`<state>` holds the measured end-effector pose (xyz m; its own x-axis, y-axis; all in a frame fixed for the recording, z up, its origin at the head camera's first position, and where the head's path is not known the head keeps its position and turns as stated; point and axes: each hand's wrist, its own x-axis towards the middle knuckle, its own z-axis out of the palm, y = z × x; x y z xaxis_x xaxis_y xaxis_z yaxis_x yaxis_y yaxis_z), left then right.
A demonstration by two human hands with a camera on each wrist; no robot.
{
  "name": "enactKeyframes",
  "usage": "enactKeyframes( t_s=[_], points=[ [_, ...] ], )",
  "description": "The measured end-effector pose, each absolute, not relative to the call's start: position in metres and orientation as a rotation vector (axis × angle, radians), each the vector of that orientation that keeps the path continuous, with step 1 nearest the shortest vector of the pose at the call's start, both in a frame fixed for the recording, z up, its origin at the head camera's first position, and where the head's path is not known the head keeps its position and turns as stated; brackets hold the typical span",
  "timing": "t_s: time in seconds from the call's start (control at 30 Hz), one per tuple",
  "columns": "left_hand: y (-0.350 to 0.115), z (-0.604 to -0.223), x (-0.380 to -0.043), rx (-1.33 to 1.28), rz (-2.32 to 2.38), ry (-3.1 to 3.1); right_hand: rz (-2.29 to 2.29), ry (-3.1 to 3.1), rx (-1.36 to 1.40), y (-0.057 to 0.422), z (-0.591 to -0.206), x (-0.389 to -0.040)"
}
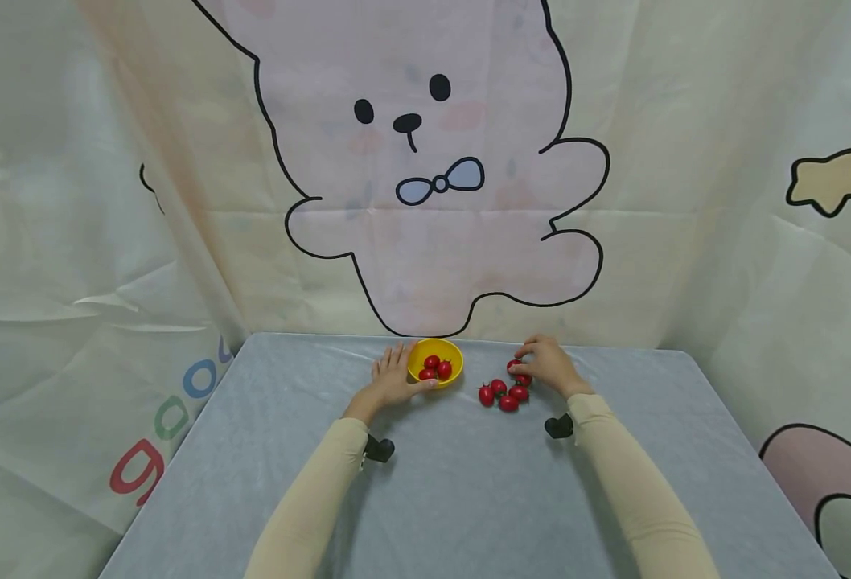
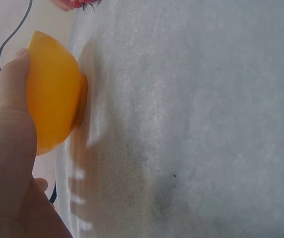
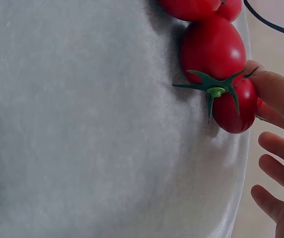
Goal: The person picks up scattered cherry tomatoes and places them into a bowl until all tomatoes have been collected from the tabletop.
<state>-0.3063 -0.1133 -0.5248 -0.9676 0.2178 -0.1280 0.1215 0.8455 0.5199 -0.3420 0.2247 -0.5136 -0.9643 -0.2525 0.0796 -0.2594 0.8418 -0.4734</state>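
Observation:
My left hand [image 1: 391,379] rests at the left side of a yellow bowl [image 1: 440,347], fingers straight and spread, thumb along its near rim. In the left wrist view the thumb lies against the outside of the bowl [image 2: 55,99]. Three red cherry tomatoes [image 1: 445,369] sit inside it. To the right, my right hand [image 1: 550,367] pinches a cherry tomato [image 1: 514,365] between thumb and forefinger, its other fingers apart. The right wrist view shows that tomato mostly hidden behind another cherry tomato [image 3: 234,111] with a green stem.
Several more cherry tomatoes [image 1: 508,403] lie in a loose cluster between the bowl and my right hand. A light grey cloth [image 1: 462,498] covers the table. Behind the table's far edge hangs a curtain [image 1: 411,265] printed with a bear.

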Motion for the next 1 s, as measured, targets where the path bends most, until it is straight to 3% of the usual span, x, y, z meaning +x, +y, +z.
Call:
enactKeyframes(
  t_s=[1.0],
  points=[
    [-0.1132, -0.5265, -0.3069, 0.262, 0.785, 2.836, 0.732, -2.986, 0.466, 0.2245, -0.5135, -0.3455]
  ],
)
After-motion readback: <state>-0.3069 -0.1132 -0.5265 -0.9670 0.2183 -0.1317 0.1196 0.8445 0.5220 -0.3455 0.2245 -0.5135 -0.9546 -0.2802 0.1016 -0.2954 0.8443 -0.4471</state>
